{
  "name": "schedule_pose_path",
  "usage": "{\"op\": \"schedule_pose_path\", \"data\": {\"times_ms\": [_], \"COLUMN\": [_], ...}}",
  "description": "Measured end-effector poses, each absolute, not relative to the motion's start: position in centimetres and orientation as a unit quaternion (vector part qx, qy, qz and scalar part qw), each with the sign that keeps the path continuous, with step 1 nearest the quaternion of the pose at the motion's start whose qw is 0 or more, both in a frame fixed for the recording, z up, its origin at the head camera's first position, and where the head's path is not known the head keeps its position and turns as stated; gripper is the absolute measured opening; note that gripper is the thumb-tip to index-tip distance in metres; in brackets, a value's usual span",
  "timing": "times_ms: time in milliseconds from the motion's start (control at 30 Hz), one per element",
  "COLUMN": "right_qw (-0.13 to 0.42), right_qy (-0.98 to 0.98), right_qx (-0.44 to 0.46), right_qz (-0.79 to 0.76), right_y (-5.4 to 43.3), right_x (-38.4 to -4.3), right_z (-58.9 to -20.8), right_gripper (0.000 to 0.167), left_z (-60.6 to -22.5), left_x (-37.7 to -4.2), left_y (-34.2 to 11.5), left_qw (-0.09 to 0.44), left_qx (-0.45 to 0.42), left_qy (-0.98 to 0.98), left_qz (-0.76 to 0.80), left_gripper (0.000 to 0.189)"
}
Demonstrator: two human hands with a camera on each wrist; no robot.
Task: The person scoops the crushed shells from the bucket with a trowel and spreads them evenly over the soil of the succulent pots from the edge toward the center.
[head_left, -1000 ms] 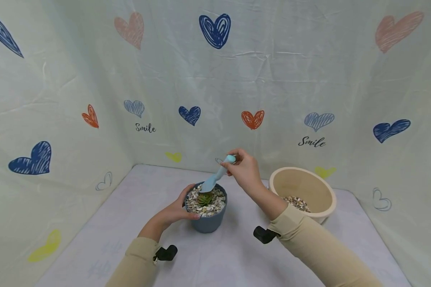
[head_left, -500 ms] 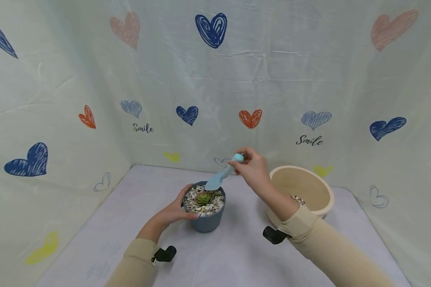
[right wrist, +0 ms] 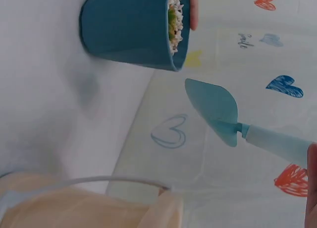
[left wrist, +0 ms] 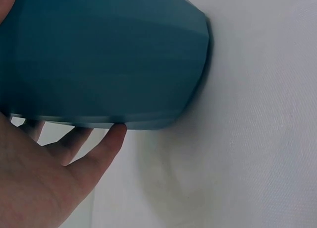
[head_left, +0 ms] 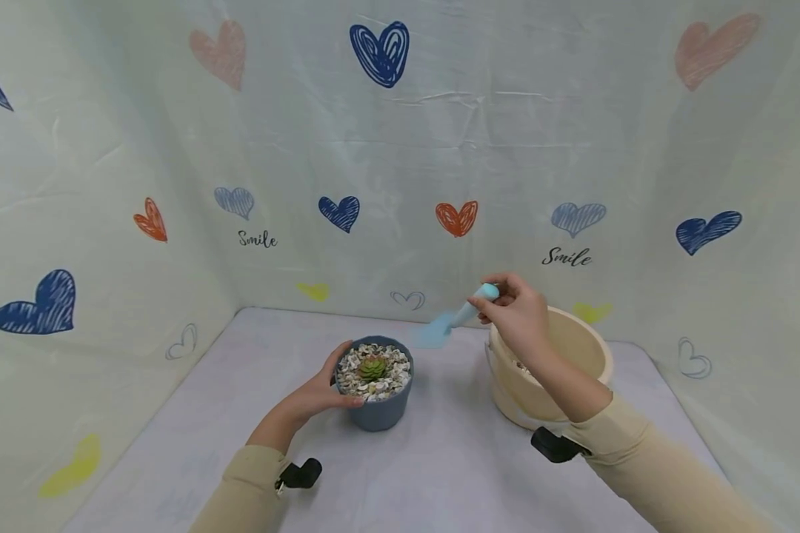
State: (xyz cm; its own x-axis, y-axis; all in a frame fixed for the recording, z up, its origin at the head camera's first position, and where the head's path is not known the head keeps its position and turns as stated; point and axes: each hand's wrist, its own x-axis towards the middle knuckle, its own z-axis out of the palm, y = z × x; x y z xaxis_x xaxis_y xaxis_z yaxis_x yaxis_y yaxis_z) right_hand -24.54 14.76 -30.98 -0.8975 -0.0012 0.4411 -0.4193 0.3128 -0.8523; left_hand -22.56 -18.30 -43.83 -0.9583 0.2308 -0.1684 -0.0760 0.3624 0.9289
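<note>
A blue-grey flower pot [head_left: 378,414] stands upright on the table, filled with pale pebbles [head_left: 390,377] around a small green succulent [head_left: 372,369]. My left hand [head_left: 316,394] holds the pot from its left side, thumb at the front rim; in the left wrist view its fingertips [left wrist: 118,131] touch the pot wall. Between thumb and fingers, my right hand [head_left: 523,318] pinches the handle end of a light blue trowel [head_left: 435,330]. The trowel hangs in the air between the pot and a cream bucket [head_left: 507,389], its blade pointing left toward the pot. In the right wrist view the trowel blade [right wrist: 215,109] looks bare.
The cream bucket stands to the right of the pot, partly behind my right forearm; a few pebbles show inside it. Its thin handle [right wrist: 114,179] shows in the right wrist view. A heart-printed curtain [head_left: 400,148] hangs behind the white-covered table [head_left: 427,474].
My right hand has carried the trowel from over the succulent, up off the pebbles and rightward toward the bucket. The left hand still holds the pot in place.
</note>
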Motion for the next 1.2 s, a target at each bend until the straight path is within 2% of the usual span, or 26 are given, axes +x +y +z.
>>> {"op": "schedule_pose_path", "data": {"times_ms": [367, 633, 900, 1033, 1200], "right_qw": [0.186, 0.246, 0.277, 0.275, 0.248], "right_qy": [-0.804, -0.799, -0.795, -0.813, -0.837], "right_qx": [0.091, 0.097, 0.062, 0.046, 0.033], "right_qz": [0.557, 0.540, 0.536, 0.512, 0.486], "right_y": [20.1, 23.8, 27.0, 28.1, 28.8], "right_x": [-22.9, -22.0, -21.1, -20.9, -20.9], "right_z": [-30.5, -30.3, -30.4, -31.5, -33.3], "right_gripper": [0.038, 0.024, 0.025, 0.024, 0.032], "left_z": [-44.1, -44.0, -44.1, -44.2, -44.2], "left_x": [-22.6, -22.7, -22.8, -22.9, -22.9], "left_y": [-18.5, -18.4, -18.3, -18.2, -18.1], "left_qw": [0.139, 0.141, 0.141, 0.137, 0.133], "left_qx": [0.044, 0.048, 0.047, 0.043, 0.036], "left_qy": [0.817, 0.817, 0.818, 0.821, 0.823], "left_qz": [0.557, 0.558, 0.556, 0.553, 0.551], "left_gripper": [0.111, 0.112, 0.112, 0.113, 0.116]}}
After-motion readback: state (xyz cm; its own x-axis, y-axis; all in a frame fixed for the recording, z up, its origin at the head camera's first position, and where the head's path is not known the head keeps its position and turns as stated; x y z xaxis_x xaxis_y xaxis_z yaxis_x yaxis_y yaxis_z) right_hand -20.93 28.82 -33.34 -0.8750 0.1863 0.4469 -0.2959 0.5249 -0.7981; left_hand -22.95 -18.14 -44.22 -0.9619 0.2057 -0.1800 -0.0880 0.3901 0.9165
